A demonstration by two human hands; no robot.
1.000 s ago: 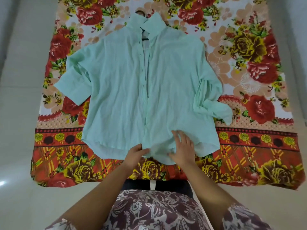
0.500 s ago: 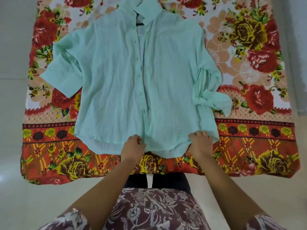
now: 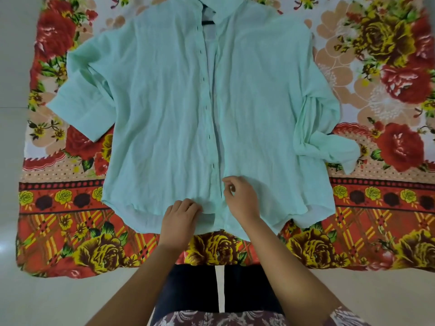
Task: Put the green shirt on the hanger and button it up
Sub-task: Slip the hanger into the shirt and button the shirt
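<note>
Right hand [image 3: 240, 198] is pinching the free edge of the right front panel of the green shirt [image 3: 160, 109], thumb and forefinger curled in, just above the hem. Left hand [image 3: 181, 215] is lying knuckles up, fingers curled onto the hem of the buttonhole panel and gripping it. Both wrists are coming in from below, forearms angling toward each other, hands close but not touching.

Shirt is lying flat, front up, collar [image 3: 226, 8] pointing away from me. Fronts aren't meeting: a narrow gap is running from neck to hem and showing the inner back. Buttonholes [image 3: 206, 107] are showing as dark ticks down the left panel's edge. A dark bit of the hanger [image 3: 208, 18] is showing in the neck opening; the rest is under fabric. Sleeve on my left [image 3: 77, 111] is spreading out flat, cuff outward. Sleeve on my right [image 3: 329, 144] is lying bunched and folded over.

All of it is lying on a floral sheet [image 3: 388, 78], red and yellow roses with a checked orange border along my edge. The sheet is lying on a pale glossy floor [image 3: 70, 300]. My dark trousers [image 3: 188, 290] are showing at the bottom of the view.
</note>
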